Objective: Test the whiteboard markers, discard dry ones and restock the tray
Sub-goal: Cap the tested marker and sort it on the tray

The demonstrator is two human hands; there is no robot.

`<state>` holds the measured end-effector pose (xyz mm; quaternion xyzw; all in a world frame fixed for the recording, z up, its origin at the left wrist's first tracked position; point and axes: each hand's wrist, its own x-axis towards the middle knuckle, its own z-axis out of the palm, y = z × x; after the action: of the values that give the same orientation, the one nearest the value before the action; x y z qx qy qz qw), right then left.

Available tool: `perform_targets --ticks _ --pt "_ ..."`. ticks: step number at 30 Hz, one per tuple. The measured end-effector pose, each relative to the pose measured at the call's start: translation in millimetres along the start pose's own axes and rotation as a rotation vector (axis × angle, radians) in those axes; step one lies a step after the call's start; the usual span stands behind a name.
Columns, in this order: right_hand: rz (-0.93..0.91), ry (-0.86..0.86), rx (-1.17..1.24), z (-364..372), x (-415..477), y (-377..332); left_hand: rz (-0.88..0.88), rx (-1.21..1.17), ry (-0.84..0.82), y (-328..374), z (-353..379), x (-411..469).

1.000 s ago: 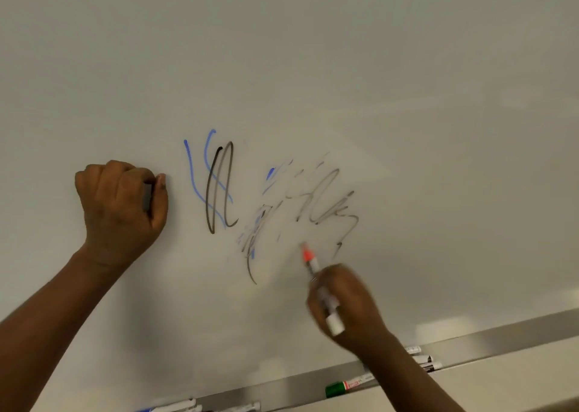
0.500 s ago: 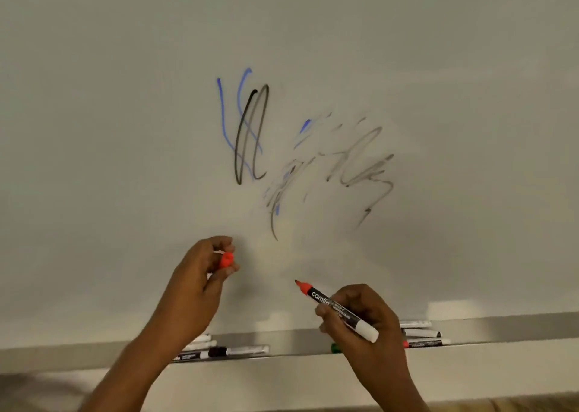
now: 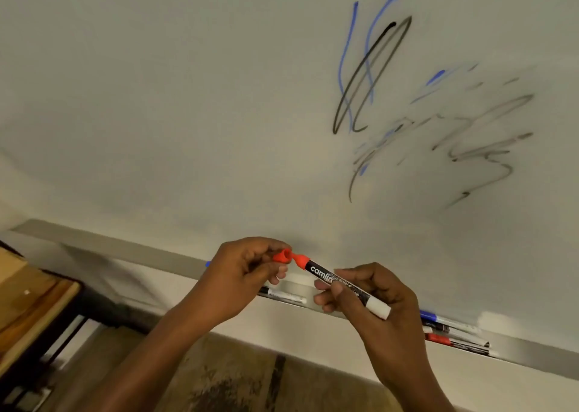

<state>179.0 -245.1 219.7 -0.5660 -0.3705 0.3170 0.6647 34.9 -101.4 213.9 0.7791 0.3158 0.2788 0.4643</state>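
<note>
Hands, two, both raised in front of the whiteboard's bottom edge, close together

Left hand [image 3: 244,274]: thumb and fingertips pinching one red cap [image 3: 283,255], its open mouth turned toward the right hand

Right hand [image 3: 376,302]: fingers and thumb curled round the barrel of one red marker [image 3: 336,283], which has a black label and a white tail end poking out lower right past the fingers. The marker is tilted, red nib end up and to the left, meeting the cap's mouth; whether the nib sits inside cannot be told

Whiteboard [image 3: 188,98], one, filling the upper view. Marks toward its upper right corner: two long blue strokes [image 3: 346,57], one black loop [image 3: 372,70] crossing them, and one patch of fainter grey scribble [image 3: 479,151] with a few blue flecks, right of and below the loop

Tray [image 3: 141,252], one, a grey ledge running along the whiteboard's bottom edge. Contents counted:
- one black-capped marker [image 3: 286,295], lying flat just behind the left hand, partly hidden
- three markers side by side toward the tray's right end: one blue marker [image 3: 438,317], one black marker [image 3: 445,329], one red tray marker [image 3: 445,340]
- one blue speck [image 3: 207,264] at the tray's edge beside the left wrist, too small to identify

Surroundings: one piece of wooden furniture [image 3: 31,302] at lower left; patterned floor [image 3: 235,380] below the tray
</note>
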Motion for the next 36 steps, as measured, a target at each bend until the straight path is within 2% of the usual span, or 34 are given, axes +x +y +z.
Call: perform_targets --ticks 5,11,17,22,25,29,33,34,36 --pt "0.06 -0.046 0.004 9.4 4.3 -3.0 0.087 0.066 -0.024 -6.5 -17.4 -9.4" --pt "0.183 -0.196 -0.047 15.3 18.7 -1.3 0.17 0.097 -0.206 -12.2 -42.9 -21.0" --pt "0.239 -0.37 -0.024 44.8 32.1 4.1 0.247 0.169 -0.094 -29.0 -66.5 -37.7" --pt "0.303 -0.469 -0.072 83.2 42.6 20.7 0.229 0.271 -0.003 -59.1 -85.3 -59.2" --pt "0.342 -0.53 -0.149 117.9 48.8 31.4 0.136 0.189 0.162 -78.4 -98.4 -73.9" --pt "0.409 -0.536 -0.41 173.8 53.9 62.7 -0.131 0.004 0.286 -117.7 -117.8 -99.2" --pt "0.237 -0.502 -0.82 214.1 42.1 95.4 -0.47 -0.206 0.476 -196.7 -137.9 -151.7" --pt "0.21 -0.532 -0.863 220.6 40.2 101.7 -0.576 -0.208 0.55 -219.9 -143.2 -169.7" --pt "0.274 -0.648 -0.893 232.2 35.7 113.1 -0.81 -0.124 0.673 -268.3 -155.5 -214.9"
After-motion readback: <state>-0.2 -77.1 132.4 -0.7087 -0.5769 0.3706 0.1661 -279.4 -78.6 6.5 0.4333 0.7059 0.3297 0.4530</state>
